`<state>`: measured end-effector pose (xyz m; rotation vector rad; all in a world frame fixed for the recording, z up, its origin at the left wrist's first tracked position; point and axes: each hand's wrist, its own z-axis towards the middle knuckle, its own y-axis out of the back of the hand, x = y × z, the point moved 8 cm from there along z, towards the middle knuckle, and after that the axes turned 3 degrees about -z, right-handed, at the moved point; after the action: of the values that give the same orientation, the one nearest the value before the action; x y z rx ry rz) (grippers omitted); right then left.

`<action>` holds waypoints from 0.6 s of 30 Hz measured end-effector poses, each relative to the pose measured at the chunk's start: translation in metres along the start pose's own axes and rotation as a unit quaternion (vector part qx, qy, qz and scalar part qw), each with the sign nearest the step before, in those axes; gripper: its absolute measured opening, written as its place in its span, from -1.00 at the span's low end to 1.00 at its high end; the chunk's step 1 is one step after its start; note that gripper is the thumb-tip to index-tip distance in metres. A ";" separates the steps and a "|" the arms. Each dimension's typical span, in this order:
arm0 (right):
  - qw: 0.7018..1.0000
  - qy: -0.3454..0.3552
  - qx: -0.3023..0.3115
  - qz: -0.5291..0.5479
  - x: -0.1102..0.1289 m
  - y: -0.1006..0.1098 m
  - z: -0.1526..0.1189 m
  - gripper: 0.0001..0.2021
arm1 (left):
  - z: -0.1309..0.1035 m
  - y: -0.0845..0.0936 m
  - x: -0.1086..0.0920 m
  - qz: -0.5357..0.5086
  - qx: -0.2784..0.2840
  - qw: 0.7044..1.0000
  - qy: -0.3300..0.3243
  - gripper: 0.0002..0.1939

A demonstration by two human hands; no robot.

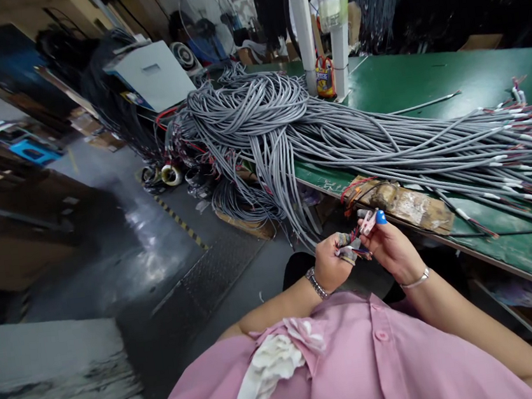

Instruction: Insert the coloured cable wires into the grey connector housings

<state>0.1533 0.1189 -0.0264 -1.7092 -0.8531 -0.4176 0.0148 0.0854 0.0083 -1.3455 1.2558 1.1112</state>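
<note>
My left hand [333, 263], with a metal watch on its wrist and coverings on some fingertips, is closed around thin coloured wires [359, 251] near the table's front edge. Close on its right, my right hand [394, 250] pinches a small pale pink piece [368, 222] at the wire ends. A blue cover sits on one of its fingertips. Long grey cables [335, 134] lie in a thick bundle across the green table [425, 76], and some hang over the edge just beyond my hands.
A taped wooden block [406, 206] lies at the table's front edge. White posts [339, 44] rise behind the cables, with a colourful packet [324, 79] beside them. A pale box [153, 74] and a fan [206, 24] stand farther back.
</note>
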 end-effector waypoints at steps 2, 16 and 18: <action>1.000 -0.002 0.008 0.001 -0.001 -0.001 -0.001 -0.73 | -0.003 0.000 -0.006 0.022 0.000 0.999 -0.032 -0.84; 0.996 -0.075 0.033 0.023 -0.013 0.025 -0.009 -0.66 | -0.013 0.016 -0.006 0.068 -0.009 0.991 -0.112 -0.71; 0.997 -0.071 0.029 0.011 -0.013 0.030 -0.012 -0.67 | -0.010 0.015 -0.001 0.054 -0.008 0.994 -0.092 -0.68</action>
<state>0.1685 0.1001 -0.0519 -1.7083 -0.9394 -0.2567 0.0003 0.0752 0.0097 -1.1696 1.1970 1.2926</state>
